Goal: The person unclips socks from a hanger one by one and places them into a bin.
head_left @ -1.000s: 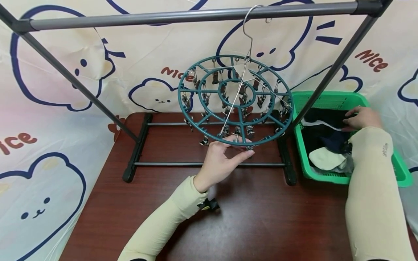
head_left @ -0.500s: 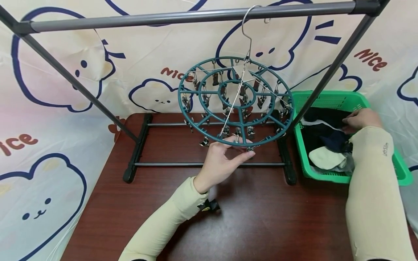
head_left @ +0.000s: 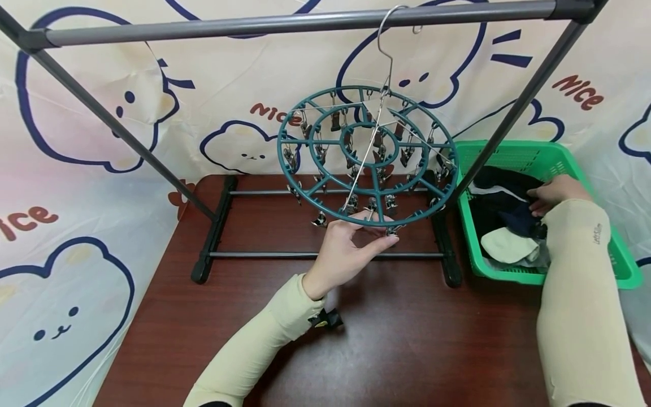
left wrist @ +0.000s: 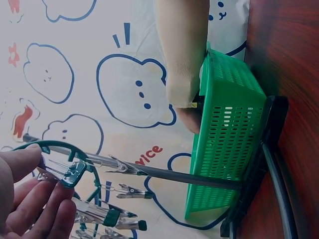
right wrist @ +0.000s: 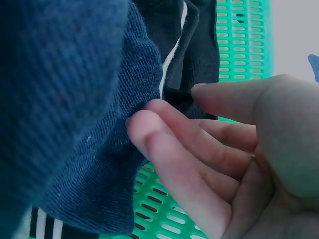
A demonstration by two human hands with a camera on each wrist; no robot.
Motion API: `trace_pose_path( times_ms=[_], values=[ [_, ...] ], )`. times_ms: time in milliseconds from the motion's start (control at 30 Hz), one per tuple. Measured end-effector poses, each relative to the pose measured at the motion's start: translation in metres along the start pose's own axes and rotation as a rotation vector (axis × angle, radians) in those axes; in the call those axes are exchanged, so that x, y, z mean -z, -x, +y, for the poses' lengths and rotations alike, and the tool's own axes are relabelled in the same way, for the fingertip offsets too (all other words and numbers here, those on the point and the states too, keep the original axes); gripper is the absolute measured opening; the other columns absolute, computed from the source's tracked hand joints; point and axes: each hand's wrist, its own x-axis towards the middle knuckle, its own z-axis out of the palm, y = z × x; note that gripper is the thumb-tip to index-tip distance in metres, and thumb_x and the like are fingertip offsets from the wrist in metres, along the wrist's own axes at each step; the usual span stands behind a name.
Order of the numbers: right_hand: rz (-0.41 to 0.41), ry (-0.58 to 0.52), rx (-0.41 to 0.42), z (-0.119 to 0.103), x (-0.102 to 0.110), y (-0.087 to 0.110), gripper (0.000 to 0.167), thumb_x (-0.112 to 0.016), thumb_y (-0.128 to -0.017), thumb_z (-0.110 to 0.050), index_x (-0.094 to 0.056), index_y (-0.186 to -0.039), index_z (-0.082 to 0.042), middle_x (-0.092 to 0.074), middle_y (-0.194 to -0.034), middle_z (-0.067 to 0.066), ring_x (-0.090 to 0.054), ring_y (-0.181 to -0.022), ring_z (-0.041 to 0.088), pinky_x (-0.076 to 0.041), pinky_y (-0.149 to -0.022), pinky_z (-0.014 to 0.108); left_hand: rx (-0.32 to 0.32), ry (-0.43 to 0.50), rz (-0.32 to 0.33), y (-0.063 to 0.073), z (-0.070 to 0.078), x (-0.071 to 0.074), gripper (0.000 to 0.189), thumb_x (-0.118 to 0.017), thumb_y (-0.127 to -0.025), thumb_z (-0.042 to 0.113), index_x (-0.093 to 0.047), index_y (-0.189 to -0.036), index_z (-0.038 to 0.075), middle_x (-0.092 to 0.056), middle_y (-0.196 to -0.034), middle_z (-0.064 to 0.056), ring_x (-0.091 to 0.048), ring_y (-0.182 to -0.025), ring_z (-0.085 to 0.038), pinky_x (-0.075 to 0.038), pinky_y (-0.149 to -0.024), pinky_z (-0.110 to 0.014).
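In the head view, my left hand (head_left: pixel 338 257) is at the near rim of a round teal clip hanger (head_left: pixel 375 195). Its thumb and fingers pinch a metal clip (left wrist: pixel 59 170) with green tips, plainest in the left wrist view. My right hand (head_left: pixel 563 191) is inside the green basket (head_left: pixel 539 151) at the right. Seen from the right wrist, its fingertips touch a navy ribbed-knit garment (right wrist: pixel 99 149), while the thumb stands apart from them. Black cloth (right wrist: pixel 204 55) with a white edge lies behind, and a pale cream piece (head_left: pixel 508 247) is at the basket's near side.
The hanger's wire hook (head_left: pixel 385 42) hangs from the top bar (head_left: pixel 229 31) of a grey rack. Several other clips (head_left: pixel 320 219) dangle from the rings. The rack's black feet (head_left: pixel 203 265) stand on a dark red-brown table (head_left: pixel 407 339), before a printed cloth backdrop (head_left: pixel 91 226).
My right hand has shifted slightly left and nearer within the basket, from the black cloth toward the navy garment. My left hand keeps its pinch on the clip at the hanger's rim.
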Motion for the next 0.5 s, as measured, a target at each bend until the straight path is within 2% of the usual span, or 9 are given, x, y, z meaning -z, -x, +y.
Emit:
trace_pose_path(
  times_ms=[233, 500],
  values=[
    [-0.045, -0.008, 0.003, 0.0001, 0.0004, -0.0007, 0.050, -0.050, -0.106, -0.029, -0.061, -0.120, 0.018, -0.074, -0.073, 0.000, -0.074, -0.069, 0.022, -0.060, -0.066, 0.041, 0.011, 0.027, -0.016, -0.0013, 0.0005, -0.0002, 0.030, -0.083, -0.089, 0.013, -0.076, -0.117, 0.008, -0.078, -0.108, -0.005, -0.072, -0.102, -0.012, -0.055, -0.097, -0.032],
    [-0.100, -0.001, 0.007, 0.0023, 0.0000, -0.0012, 0.052, -0.049, -0.107, -0.025, -0.055, -0.128, 0.022, -0.075, -0.076, 0.000, -0.074, -0.072, 0.021, -0.061, -0.069, 0.039, 0.022, 0.063, -0.031, -0.0013, 0.0002, -0.0013, 0.030, -0.082, -0.089, 0.012, -0.076, -0.118, 0.008, -0.078, -0.109, -0.006, -0.072, -0.102, -0.012, -0.055, -0.098, -0.032]
  ],
)
